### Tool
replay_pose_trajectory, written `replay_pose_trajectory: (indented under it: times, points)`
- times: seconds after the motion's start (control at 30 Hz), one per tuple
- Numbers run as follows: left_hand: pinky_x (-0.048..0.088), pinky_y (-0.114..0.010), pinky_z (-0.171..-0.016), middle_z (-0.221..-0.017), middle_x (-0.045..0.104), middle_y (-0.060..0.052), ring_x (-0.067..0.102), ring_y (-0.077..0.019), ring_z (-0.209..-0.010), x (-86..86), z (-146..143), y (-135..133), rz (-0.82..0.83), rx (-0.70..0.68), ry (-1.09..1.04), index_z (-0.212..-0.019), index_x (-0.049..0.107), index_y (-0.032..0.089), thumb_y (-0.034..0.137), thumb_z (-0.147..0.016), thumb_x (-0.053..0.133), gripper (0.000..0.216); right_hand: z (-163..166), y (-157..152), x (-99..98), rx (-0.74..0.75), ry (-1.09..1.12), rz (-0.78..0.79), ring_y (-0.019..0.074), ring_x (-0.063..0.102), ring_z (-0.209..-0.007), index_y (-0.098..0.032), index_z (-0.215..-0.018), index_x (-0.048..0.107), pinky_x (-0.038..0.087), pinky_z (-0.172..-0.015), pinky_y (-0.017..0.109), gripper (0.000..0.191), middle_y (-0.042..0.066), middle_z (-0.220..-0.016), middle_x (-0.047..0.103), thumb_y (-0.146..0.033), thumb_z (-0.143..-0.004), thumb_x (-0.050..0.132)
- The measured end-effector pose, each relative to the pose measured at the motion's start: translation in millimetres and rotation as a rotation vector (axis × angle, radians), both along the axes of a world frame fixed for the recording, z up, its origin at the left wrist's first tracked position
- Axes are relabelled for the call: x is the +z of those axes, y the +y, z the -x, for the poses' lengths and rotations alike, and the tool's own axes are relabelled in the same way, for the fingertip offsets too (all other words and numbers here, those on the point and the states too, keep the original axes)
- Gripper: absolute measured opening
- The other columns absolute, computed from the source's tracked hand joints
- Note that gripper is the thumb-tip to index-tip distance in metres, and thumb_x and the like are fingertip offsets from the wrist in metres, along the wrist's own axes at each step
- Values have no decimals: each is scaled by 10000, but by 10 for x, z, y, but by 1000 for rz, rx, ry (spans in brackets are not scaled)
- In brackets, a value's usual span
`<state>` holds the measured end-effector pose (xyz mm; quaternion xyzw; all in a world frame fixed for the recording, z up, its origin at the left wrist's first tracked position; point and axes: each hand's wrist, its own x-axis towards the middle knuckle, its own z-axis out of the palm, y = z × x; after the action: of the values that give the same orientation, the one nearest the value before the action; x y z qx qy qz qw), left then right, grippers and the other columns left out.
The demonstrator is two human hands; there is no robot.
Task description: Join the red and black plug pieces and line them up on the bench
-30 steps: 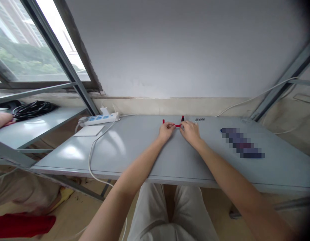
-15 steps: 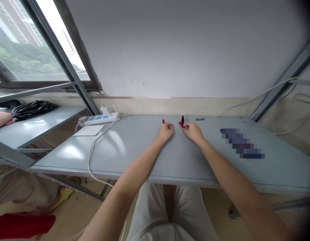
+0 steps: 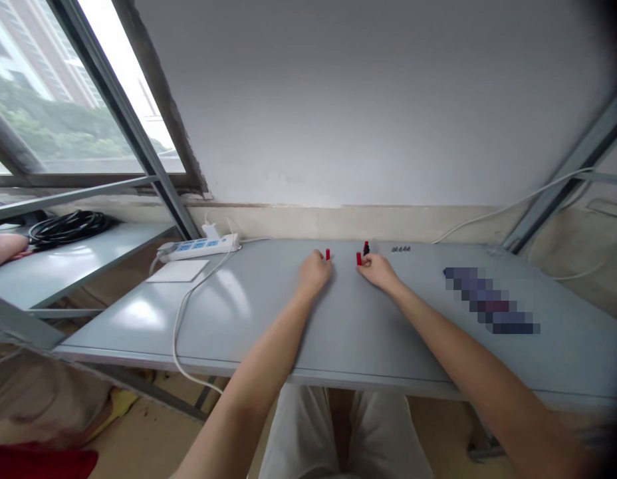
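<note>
My left hand [image 3: 316, 271] is closed at the left of a small upright red block [image 3: 328, 254], its fingertips round the block's lower end. A second small red block [image 3: 359, 258] is pinched upright between the fingertips of my right hand [image 3: 378, 271]. Just behind those fingers stands a small black and red piece [image 3: 366, 247], partly hidden by the hand. Several tiny dark metal pieces [image 3: 401, 249], too small to name, lie in a row to the right of it.
On the grey table [image 3: 268, 326], a white power strip [image 3: 203, 247] and a flat white box [image 3: 177, 271] sit at left. A white cable [image 3: 176, 326] hangs over the front edge. A pixelated dark object [image 3: 491, 303] lies at right. Black coiled cable [image 3: 72, 226] rests on the neighbouring table.
My left hand has shifted left and turned to close beside its red block. In my right hand the red block has gone from tilted to upright. The view has tipped slightly up.
</note>
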<state>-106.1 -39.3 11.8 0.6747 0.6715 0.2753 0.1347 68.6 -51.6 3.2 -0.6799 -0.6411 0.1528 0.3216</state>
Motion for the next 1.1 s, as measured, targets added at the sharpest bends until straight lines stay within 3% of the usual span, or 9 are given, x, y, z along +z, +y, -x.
replay_pose_trajectory:
  times: [0.1,0.27,0.53,0.83,1.1]
  points:
    - [419,-293,-796,-998,654,-115,595,-208,-938,-37,17,60,-2,-25,-71,-1139,503,180,390,-787,567,415,113,95,19,32,-17,5,135,573,-641,-173,-699,588,374,-580,222,6,40,-700,650,-176,-700,583]
    - [415,-315,-808,-986,647,-146,594,-232,-954,-74,11,198,10,-59,-137,-1147,511,152,359,-744,627,468,262,253,14,33,-50,15,149,579,-647,-178,-662,590,383,-584,234,51,52,-695,654,-195,-705,569]
    - [424,-324,-767,-843,662,-138,613,-227,-852,-105,11,380,16,-101,-56,-787,621,151,300,-775,573,157,451,413,-20,16,-156,-6,188,608,-728,-183,-710,637,405,-614,259,115,86,-759,673,-249,-739,548]
    - [432,-325,-733,-793,663,-136,619,-223,-798,-175,2,499,21,-118,-61,-733,618,142,235,-717,595,96,518,512,-99,10,-189,9,180,607,-752,-187,-771,664,394,-617,248,137,71,-797,679,-267,-743,557]
    - [439,-331,-753,-809,665,-148,617,-233,-820,-93,-39,463,97,-103,-109,-705,602,143,206,-704,609,63,530,539,-103,-4,-160,43,194,614,-781,-208,-787,672,414,-632,263,158,66,-825,681,-330,-747,581]
